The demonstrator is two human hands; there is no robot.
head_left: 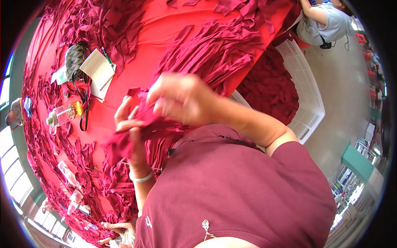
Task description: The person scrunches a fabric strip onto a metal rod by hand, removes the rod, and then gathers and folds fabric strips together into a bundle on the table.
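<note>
My left hand [133,126], with a pale bracelet at the wrist, is closed around a bunch of dark red fabric strips [118,144] that hang over both sides of it. Just beside it, my right hand [180,99] is curled with the fingertips drawn together, close to the upper end of the bunch. Motion blurs these fingers, and what they pinch, if anything, cannot be made out. Beyond my right hand, a thick pile of similar strips [206,51] lies on the red-covered table [159,20]. More strips hang between my hands and my body.
A white plastic basket [308,89] full of dark red fabric stands at the table's right edge. On the table lie an open notebook [98,68], a checked pouch [76,58] and a clear bottle [60,115]. Another person [324,22] is at the upper right.
</note>
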